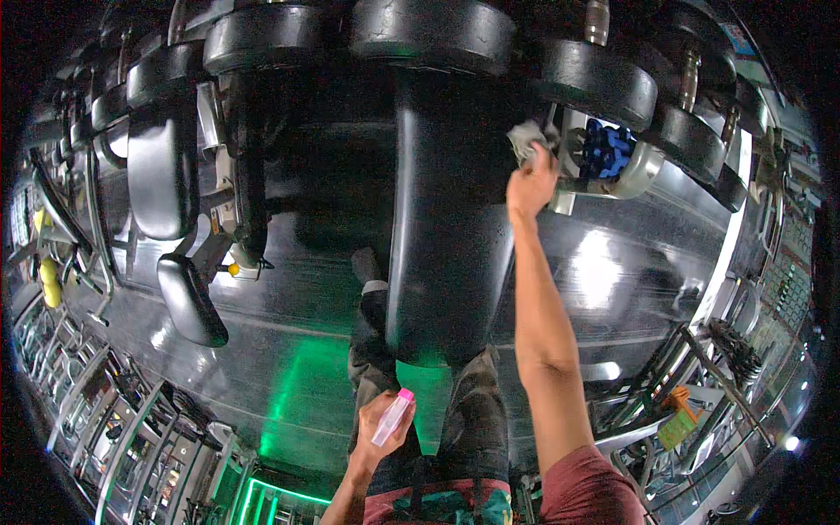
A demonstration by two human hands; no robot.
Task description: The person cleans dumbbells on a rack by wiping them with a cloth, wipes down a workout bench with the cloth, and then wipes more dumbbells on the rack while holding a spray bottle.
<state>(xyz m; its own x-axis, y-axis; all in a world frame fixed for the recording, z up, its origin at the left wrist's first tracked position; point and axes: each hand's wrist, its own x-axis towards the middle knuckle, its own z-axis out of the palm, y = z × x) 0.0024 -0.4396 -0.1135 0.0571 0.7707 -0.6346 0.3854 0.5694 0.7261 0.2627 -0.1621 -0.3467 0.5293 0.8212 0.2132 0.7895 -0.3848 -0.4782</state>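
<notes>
My right hand (533,187) is stretched forward and grips a crumpled greyish cloth (527,141) at the right edge of a black padded bench (446,249). Blur hides whether the cloth touches the pad. Low in front of my body, my left hand (386,423) is closed around a small translucent bottle (392,420) with a pink cap. The bench runs away from me between my legs. Across its far end stand large black dumbbells (433,33).
More dumbbells (597,82) line the far side. Blue chain-like items (609,149) lie right of the bench, by a metal frame. Another padded bench (164,164) stands left. Gym machines (131,446) fill the lower left, and an orange and green item (680,417) hangs at right.
</notes>
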